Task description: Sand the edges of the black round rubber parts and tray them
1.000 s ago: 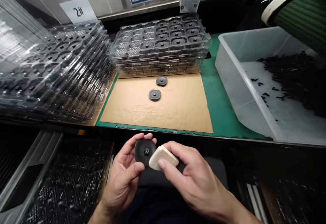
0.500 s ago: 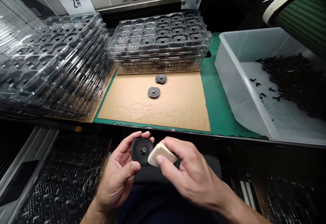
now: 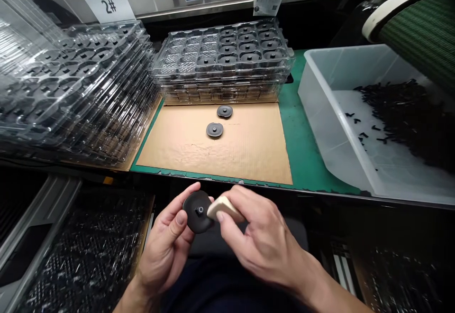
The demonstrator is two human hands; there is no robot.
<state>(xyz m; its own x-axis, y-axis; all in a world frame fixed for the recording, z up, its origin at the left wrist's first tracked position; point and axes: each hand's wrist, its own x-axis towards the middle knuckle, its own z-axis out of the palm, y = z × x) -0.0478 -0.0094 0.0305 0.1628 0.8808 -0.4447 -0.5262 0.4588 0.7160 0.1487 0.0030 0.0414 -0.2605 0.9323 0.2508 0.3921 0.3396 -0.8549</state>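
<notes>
My left hand [image 3: 167,246] holds a round black disc [image 3: 195,212] with a small hub in its middle, thumb on its face, below the table's front edge. My right hand [image 3: 259,239] grips a small cream-white block [image 3: 219,206] and presses its end against the disc's right side. Two more black discs [image 3: 214,129] [image 3: 224,111] lie flat on the brown cardboard sheet [image 3: 249,151] ahead. Behind them stands a stack of clear blister trays [image 3: 222,66]; the top tray holds several black discs on its right side.
A tall leaning pile of clear trays [image 3: 71,90] fills the left of the bench. A white plastic bin [image 3: 320,99] at right holds many small black parts. A green mat [image 3: 305,147] lies under the cardboard. A sign reading 2# [image 3: 108,4] stands at the back.
The white block has slid left across the disc, closer to its hub. My left thumb has moved up onto the disc's face. Both hands stay in the same place.
</notes>
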